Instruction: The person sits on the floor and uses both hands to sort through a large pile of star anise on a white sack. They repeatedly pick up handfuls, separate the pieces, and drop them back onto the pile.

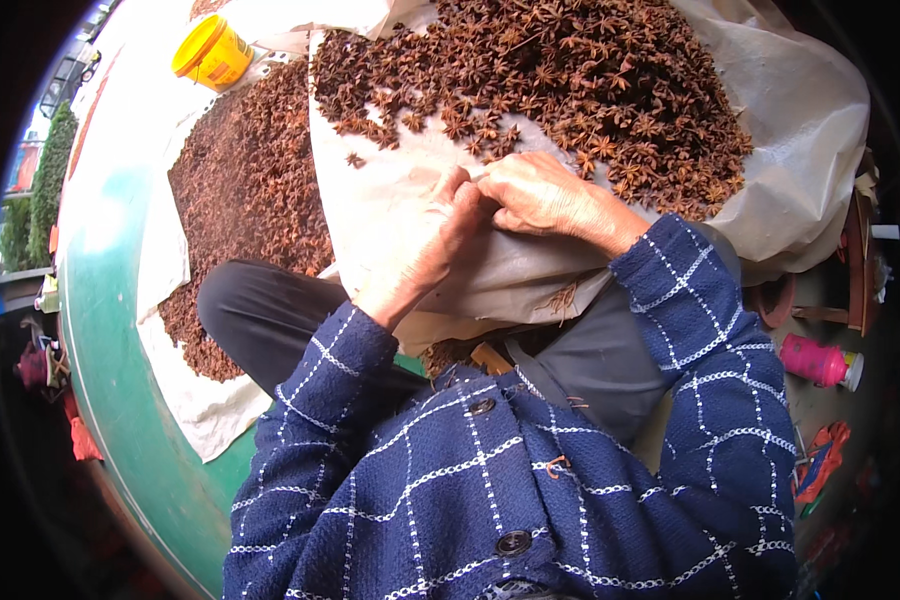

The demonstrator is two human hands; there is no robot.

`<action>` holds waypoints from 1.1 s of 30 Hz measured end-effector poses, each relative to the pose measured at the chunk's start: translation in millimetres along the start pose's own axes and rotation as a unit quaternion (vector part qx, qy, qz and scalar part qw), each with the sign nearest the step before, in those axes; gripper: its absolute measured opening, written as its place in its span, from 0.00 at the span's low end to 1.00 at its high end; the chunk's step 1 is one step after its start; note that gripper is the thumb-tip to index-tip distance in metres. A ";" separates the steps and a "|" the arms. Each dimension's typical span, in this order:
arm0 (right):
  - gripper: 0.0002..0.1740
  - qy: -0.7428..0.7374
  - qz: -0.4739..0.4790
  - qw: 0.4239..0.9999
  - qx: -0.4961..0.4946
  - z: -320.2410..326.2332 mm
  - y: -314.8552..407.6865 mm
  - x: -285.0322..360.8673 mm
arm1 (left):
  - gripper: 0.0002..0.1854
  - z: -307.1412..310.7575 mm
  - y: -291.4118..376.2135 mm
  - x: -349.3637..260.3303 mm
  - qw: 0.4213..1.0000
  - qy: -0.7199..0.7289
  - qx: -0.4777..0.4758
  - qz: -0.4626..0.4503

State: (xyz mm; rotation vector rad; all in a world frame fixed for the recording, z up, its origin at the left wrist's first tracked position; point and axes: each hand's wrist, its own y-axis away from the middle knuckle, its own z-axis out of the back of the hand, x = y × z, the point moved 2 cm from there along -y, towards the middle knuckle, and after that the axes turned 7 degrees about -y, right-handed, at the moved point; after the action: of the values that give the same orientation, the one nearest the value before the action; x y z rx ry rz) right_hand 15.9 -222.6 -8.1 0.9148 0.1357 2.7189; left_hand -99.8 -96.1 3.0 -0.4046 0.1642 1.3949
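Observation:
My left hand (424,244) and my right hand (536,193) meet over a pale plastic sheet (390,199) spread across my lap. Thumbs and fingertips of both hands come together, with the right fingers curled inward. Whether anything small is pinched between them is hidden. Just beyond my hands rises a large heap of dried star anise (570,82), its nearest pods touching the sheet close to my right hand. One single star anise pod (355,159) lies apart, up and left of my hands. Thin brown stems (562,298) rest on the sheet's near fold.
Left of the sheet spreads a pile of finer brown pieces (255,172) on white sheeting (210,427). A yellow plastic bucket (214,54) stands at its far end. Green flooring or board (120,300) curves along the left. A pink bottle (814,360) and a red-orange bag (825,457) lie right.

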 end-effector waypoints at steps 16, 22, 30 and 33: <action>0.06 0.121 -0.051 0.968 -0.214 14.2 -57.1 -44.7 | 0.10 -5.0 16.2 6.5 0.991 0.067 0.064 0.092; 0.05 0.104 0.013 0.956 -0.275 2.5 -59.9 -41.6 | 0.16 -9.5 -19.0 57.1 0.992 -0.031 -0.104 0.071; 0.11 0.034 0.022 0.946 -0.320 36.0 -44.7 -25.9 | 0.12 -42.9 -57.4 95.3 0.962 0.234 0.045 0.136; 0.08 0.029 0.055 0.952 -0.300 30.5 -46.4 -9.3 | 0.12 -4.2 -57.1 80.2 0.920 0.323 0.036 0.218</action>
State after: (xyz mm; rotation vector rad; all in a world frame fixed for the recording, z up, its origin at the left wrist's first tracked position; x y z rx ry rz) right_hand 51.8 -180.7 2.7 0.6687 -0.7106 2.6256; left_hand -29.4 -30.7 -18.4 -0.7935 0.8909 1.6390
